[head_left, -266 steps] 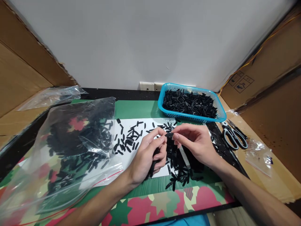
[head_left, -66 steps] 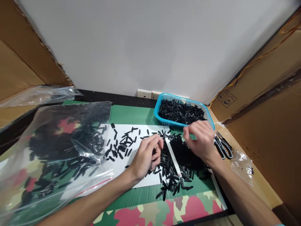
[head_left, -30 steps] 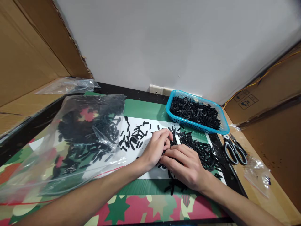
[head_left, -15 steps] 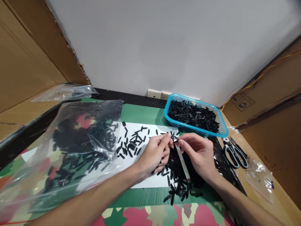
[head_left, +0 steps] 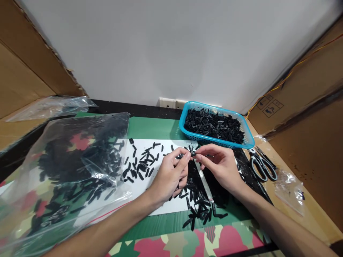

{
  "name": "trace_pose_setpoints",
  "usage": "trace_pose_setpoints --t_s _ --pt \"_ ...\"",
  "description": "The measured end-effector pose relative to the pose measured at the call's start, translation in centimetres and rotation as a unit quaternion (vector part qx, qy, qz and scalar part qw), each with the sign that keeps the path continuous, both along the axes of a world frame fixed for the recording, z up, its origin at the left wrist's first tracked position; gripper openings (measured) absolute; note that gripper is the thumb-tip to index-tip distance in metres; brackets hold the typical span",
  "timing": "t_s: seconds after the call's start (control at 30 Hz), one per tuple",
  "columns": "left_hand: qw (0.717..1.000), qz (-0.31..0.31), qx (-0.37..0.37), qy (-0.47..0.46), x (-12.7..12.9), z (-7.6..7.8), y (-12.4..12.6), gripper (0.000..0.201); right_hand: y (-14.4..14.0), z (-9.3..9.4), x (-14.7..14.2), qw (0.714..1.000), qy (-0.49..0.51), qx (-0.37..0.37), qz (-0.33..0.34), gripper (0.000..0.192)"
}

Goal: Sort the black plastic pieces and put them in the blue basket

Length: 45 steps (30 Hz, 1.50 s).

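Note:
My left hand [head_left: 170,175] is closed, thumb and forefinger pinching one end of a small black strip-like piece [head_left: 193,154]. Its other fingers are curled, with bits of black showing beneath them. From the other side, my right hand [head_left: 221,166] pinches the same piece between thumb and forefinger. Both hands hover over a heap of similar black pieces [head_left: 199,210], partly hidden by the right hand. More loose black pieces [head_left: 144,164] lie scattered on white paper [head_left: 140,187] left of my hands. What the pieces are made of I cannot tell.
A blue plastic basket [head_left: 218,140] full of black pieces stands behind my hands. On the left lies a large clear bag [head_left: 80,142] holding more. Scissors [head_left: 258,167] and a small clear bag [head_left: 289,191] are at the right, beside cardboard [head_left: 308,132].
The whole view has shifted, so everything appears further left. Both hands stay together at the small black piece, with their fingers slightly repositioned.

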<state>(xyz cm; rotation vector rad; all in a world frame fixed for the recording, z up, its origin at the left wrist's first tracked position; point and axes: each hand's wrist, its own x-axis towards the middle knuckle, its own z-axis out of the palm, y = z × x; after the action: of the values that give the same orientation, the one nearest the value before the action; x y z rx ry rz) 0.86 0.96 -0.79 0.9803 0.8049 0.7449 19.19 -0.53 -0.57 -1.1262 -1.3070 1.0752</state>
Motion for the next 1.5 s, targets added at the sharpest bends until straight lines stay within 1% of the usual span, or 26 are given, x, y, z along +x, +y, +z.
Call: trace_pose_setpoints --t_s 0.17,0.4,0.57,0.7,0.83,0.9,0.93,0.97,1.0,1.03,1.07,1.1,1.13,1.17,1.2,1.23,1.27,1.3,1.33,1.37,1.43,1.5 --pt "1.0 -0.002 0.016 0.01 0.2 0.0 -0.3 0.032 0.2 0.1 0.4 1.0 -0.008 -0.005 0.023 0.016" --pt "0.998 -0.019 0.055 -0.005 0.3 0.1 -0.5 0.029 0.3 0.6 0.2 0.996 0.04 -0.054 0.053 0.029" --pt "0.999 -0.015 0.046 0.008 0.3 0.1 -0.3 0.03 0.5 0.7 0.2 0.994 0.074 -0.071 0.047 0.033" --pt "0.999 -0.01 0.029 0.019 0.2 0.2 -0.2 0.03 0.9 0.7 0.4 0.992 0.087 -0.07 0.061 0.033" --pt "1.0 0.001 0.016 0.022 0.1 0.3 -0.1 0.032 0.6 0.4 0.2 0.996 0.038 -0.04 0.074 0.026" --pt "1.0 0.004 0.008 0.016 0.1 0.2 0.0 0.034 0.3 0.3 0.1 0.997 -0.032 0.001 0.066 0.019" --pt "1.0 0.005 0.003 0.009 0.1 0.2 0.0 0.034 0.1 0.4 0.2 0.994 -0.088 0.04 0.052 0.015" --pt "1.0 0.006 -0.004 0.002 0.1 0.2 0.0 0.034 0.0 0.5 0.5 0.982 -0.157 0.098 0.031 0.013" --pt "1.0 0.008 -0.014 -0.005 0.1 0.2 0.1 0.033 0.0 0.7 1.0 0.957 -0.236 0.168 0.005 0.012" --pt "1.0 0.013 -0.025 -0.011 0.1 0.3 0.1 0.032 0.2 0.9 1.8 0.916 -0.316 0.247 -0.028 0.011" --pt "0.999 0.018 -0.037 -0.018 0.0 0.4 0.2 0.031 0.5 1.2 2.8 0.859 -0.39 0.327 -0.06 0.01" --pt "0.998 0.026 -0.048 -0.025 0.0 0.5 0.2 0.029 0.9 1.5 4.0 0.8 -0.456 0.379 -0.089 0.009" --pt "0.997 0.033 -0.056 -0.032 -0.1 0.6 0.3 0.026 1.5 1.7 5.2 0.755 -0.504 0.401 -0.124 0.009" --pt "0.996 0.041 -0.062 -0.041 -0.2 0.8 0.3 0.025 2.0 1.9 6.4 0.724 -0.535 0.396 -0.181 0.01" --pt "0.995 0.047 -0.067 -0.052 -0.3 0.9 0.4 0.023 2.5 2.0 7.3 0.7 -0.56 0.372 -0.24 0.009" --pt "0.994 0.052 -0.072 -0.064 -0.4 0.9 0.5 0.023 2.9 2.0 8.0 0.683 -0.58 0.341 -0.286 0.009" --pt "0.993 0.056 -0.077 -0.076 -0.5 0.9 0.6 0.022 3.0 2.0 8.2 0.68 -0.584 0.323 -0.302 0.018" --pt "0.991 0.059 -0.083 -0.087 -0.6 0.9 0.7 0.021 2.9 1.9 7.9 0.688 -0.58 0.321 -0.296 0.025" --pt "0.989 0.062 -0.089 -0.098 -0.7 0.8 0.9 0.02 2.6 1.8 7.2 0.701 -0.569 0.338 -0.266 0.026" --pt "0.988 0.062 -0.095 -0.106 -0.8 0.7 0.9 0.02 2.0 1.6 6.1 0.715 -0.554 0.367 -0.216 0.023" --pt "0.986 0.062 -0.101 -0.118 -0.9 0.4 1.0 0.019 0.4 1.3 3.2 0.717 -0.529 0.439 -0.113 0.016" --pt "0.988 0.065 -0.091 -0.108 -0.7 0.2 0.8 0.019 -1.2 1.0 0.5 0.718 -0.482 0.502 -0.008 0.013"
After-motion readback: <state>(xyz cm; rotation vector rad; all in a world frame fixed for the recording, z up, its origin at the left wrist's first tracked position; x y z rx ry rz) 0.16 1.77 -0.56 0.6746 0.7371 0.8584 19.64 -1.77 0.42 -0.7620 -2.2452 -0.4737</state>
